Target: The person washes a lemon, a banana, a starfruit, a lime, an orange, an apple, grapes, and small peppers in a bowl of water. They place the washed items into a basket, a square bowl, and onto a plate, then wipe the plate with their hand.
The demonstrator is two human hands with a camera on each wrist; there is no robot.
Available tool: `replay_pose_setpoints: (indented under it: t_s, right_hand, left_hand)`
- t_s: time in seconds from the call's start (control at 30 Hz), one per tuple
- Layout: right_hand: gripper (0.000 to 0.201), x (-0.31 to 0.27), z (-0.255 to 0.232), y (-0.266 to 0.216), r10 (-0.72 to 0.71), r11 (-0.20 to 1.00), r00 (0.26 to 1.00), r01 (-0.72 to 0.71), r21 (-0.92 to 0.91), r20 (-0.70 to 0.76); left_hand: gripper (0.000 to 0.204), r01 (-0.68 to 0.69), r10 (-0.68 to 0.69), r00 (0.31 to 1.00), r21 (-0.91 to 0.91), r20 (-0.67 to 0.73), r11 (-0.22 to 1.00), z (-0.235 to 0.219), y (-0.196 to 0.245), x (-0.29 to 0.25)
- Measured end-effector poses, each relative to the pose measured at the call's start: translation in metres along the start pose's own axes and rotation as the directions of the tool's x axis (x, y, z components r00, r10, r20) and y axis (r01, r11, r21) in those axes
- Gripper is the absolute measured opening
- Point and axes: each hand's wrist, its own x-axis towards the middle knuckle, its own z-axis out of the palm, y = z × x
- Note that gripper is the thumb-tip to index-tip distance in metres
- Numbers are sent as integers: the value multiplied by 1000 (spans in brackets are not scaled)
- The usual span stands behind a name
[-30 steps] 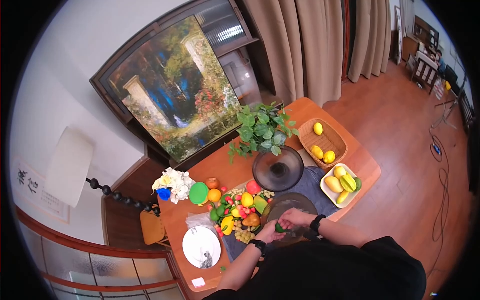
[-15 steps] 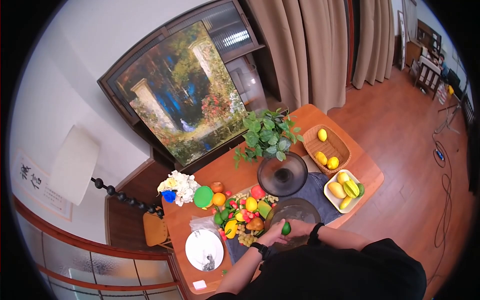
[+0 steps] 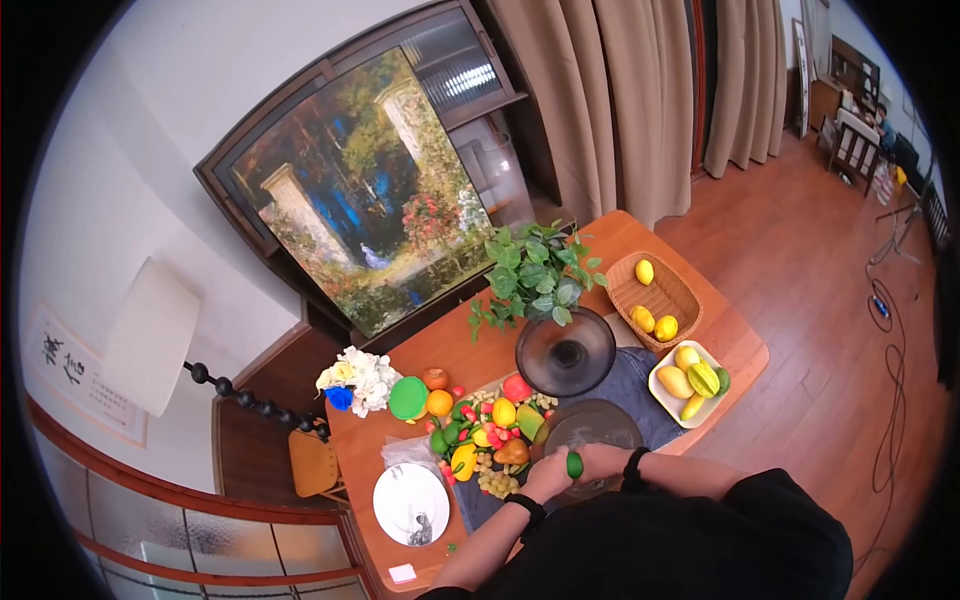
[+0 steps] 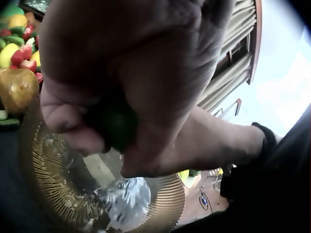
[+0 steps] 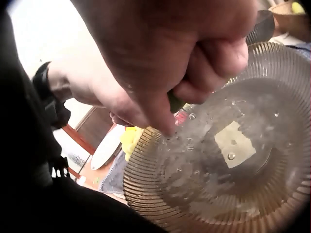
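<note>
A dark green fruit [image 3: 574, 465] is gripped between both hands above a ribbed glass bowl [image 5: 146, 182] of water. My left hand [image 3: 547, 476] curls its fingers round it; in the left wrist view the green fruit [image 4: 112, 124] shows between fingers and thumb. My right hand [image 3: 603, 461] holds it from the other side, fingers curled, and in the right wrist view only a sliver of green [image 5: 175, 102] shows beneath it. A pale square patch [image 5: 235, 144] is seen in the bowl.
Left of the bowl lies a pile of fruit and vegetables [image 3: 512, 452], with a white plate [image 3: 411, 504] beyond. A dark glass dish [image 3: 566, 353], leafy plant [image 3: 535, 270], wicker basket [image 3: 655, 298] and fruit tray [image 3: 690, 384] stand behind and to the right.
Both hands have stayed over the bowl, shifting slightly round the green fruit. The left hand's fingers are more curled than half a second ago. The head view has shifted a little.
</note>
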Motion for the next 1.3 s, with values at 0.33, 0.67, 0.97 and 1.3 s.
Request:
replay_pose_setpoints:
  t_s: [0.33,0.67,0.97,1.3]
  right_hand:
    - [21,7,17,15,89,929,959,-177,323,271]
    - [30,-10,-20,-13,-242,926,970,222,-305,-30]
    - [35,9,14,12,-186,983,973,185,18,136]
    - [36,0,4,9,58,894,952,-184,408,302]
  left_hand:
    - [35,-270,274,961,74,-38,960,6,-11,1]
    - [29,686,7,676,-633,737,359,-24,-14,0]
    - [32,177,-22,901,-321,434,930,4,-15,9]
    - [26,-99,101,995,97,-12,990,15,-8,-4]
